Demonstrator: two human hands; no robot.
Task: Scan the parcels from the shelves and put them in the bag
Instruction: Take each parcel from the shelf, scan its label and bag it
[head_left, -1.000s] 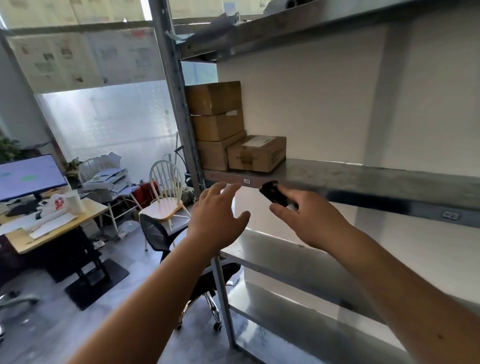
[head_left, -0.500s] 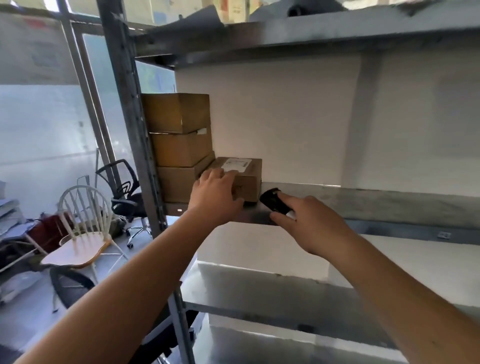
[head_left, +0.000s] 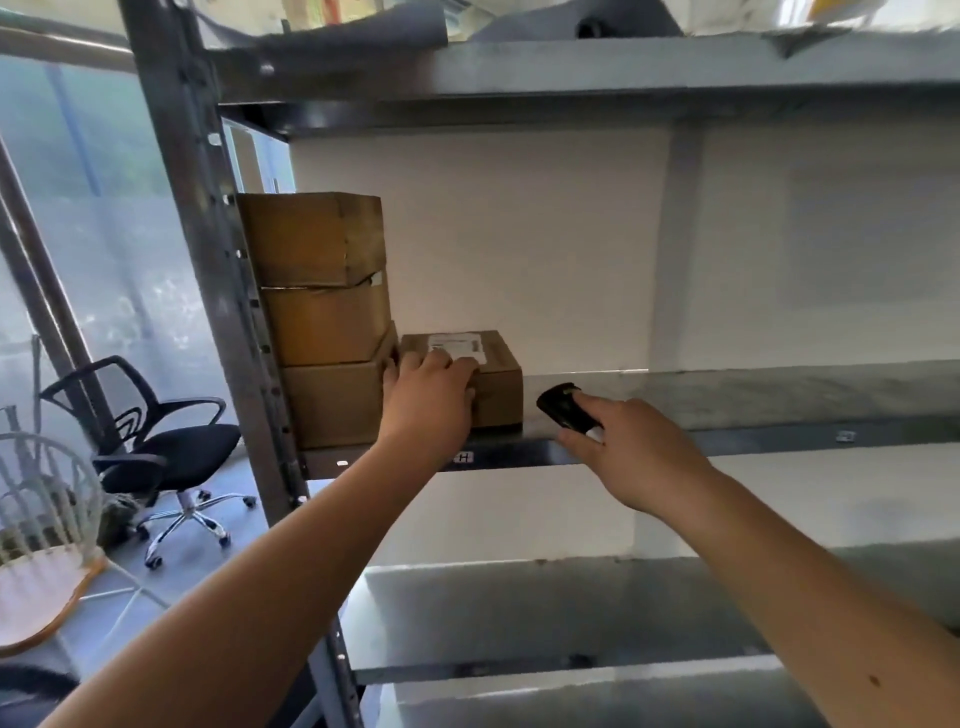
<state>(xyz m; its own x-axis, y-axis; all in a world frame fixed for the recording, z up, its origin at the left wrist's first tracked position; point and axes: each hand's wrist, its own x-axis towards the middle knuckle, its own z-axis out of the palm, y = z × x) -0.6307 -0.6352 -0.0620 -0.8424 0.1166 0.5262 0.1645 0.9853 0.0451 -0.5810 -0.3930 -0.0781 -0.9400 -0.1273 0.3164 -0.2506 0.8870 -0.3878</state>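
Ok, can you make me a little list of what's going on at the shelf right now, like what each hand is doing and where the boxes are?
left hand: left hand lies over the front top edge of the small labelled box; a firm grip cannot be told
right hand: right hand holds a black handheld scanner
small labelled box: on the middle shelf, white label on top, beside the stack
stack: three cardboard boxes piled at the shelf's left end
scanner: right of the small box, apart from it
bag: not in view

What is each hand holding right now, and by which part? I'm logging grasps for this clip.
Right hand grips the black scanner by its rear end. Left hand fingers curl over the small parcel's top front edge.
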